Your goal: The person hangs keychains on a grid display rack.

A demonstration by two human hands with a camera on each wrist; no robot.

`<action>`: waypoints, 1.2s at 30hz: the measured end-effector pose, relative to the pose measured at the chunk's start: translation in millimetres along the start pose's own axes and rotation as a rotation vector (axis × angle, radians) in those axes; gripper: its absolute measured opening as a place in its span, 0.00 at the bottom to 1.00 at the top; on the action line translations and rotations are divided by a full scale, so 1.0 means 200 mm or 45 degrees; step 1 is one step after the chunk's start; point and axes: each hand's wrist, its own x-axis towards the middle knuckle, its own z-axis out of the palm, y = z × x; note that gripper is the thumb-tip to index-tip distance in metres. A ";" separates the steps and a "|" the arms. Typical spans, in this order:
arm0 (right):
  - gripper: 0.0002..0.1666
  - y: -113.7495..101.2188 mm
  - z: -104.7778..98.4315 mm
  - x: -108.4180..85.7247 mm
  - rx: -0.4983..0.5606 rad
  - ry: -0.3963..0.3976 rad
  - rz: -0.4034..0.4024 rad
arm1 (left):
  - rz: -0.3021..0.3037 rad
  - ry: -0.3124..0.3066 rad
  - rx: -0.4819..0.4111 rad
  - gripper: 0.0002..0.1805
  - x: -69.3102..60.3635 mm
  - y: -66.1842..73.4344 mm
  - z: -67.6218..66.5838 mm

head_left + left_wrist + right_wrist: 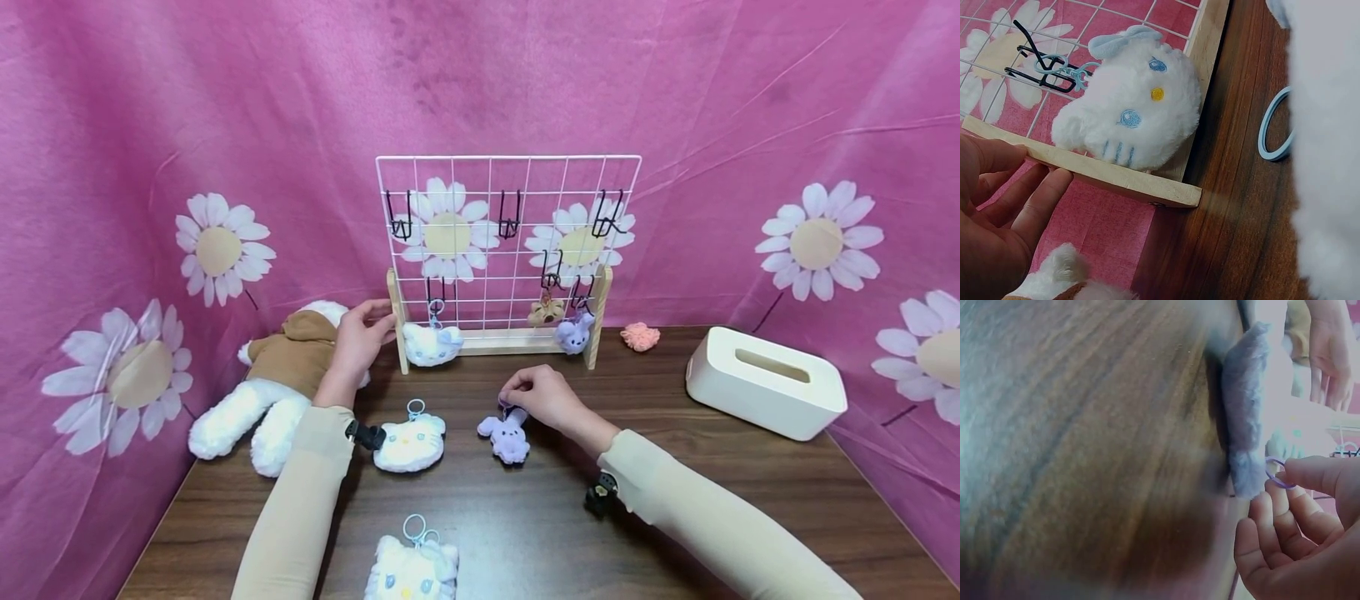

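My right hand (549,398) pinches the purple ring (1280,474) of a purple plush rabbit keychain (508,438), whose body is at the tabletop. Fingertips of my left hand (363,337) touch the left wooden post (1116,178) of a white wire grid rack (489,156). Just inside that post a white plush cat keychain with a blue bow (1141,100) hangs from a black hook (1054,78). On the rack's right side hang a brown plush keychain (546,312) and another purple rabbit keychain (574,335).
Two more white cat keychains lie on the table, one near the left wrist (409,443), one at the front (412,571). A white plush toy in brown clothing (288,358) lies left. A pink fluffy piece (640,337) and a white tissue box (765,387) are right.
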 end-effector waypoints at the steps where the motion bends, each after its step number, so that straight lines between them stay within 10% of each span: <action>1: 0.07 0.00 0.00 0.00 0.000 0.003 0.003 | 0.000 0.001 -0.005 0.22 0.00 0.00 0.00; 36: 0.05 -0.14 -0.18 -0.14 0.103 0.094 -0.043 | 0.005 0.001 0.006 0.23 -0.01 0.01 0.00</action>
